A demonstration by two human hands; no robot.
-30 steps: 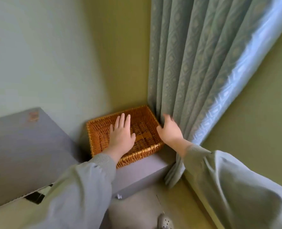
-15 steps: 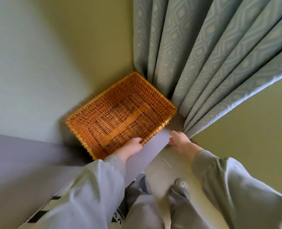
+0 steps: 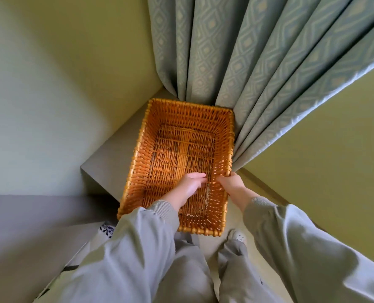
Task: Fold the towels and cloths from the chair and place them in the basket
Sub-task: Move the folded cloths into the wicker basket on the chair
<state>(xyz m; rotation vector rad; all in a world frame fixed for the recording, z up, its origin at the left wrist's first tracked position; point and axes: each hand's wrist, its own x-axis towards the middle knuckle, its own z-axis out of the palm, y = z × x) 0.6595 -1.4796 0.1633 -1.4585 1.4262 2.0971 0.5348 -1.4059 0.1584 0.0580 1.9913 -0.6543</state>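
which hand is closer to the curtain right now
Right. The right hand grips the basket's right wall, right beside the curtain's lower edge. The left hand is inside the basket, further from the curtain.

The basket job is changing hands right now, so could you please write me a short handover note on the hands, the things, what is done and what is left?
Left grip: reaches inside the basket, fingers against its right inner wall; whether it holds is unclear.
Right grip: holds the basket's right rim.
Basket: empty, far end over the grey ledge, near end overhanging toward the person, curtain touching its right side.
Done: nothing is in the basket yet.
Left: towels, cloths and chair are out of view; all folding and placing remains.
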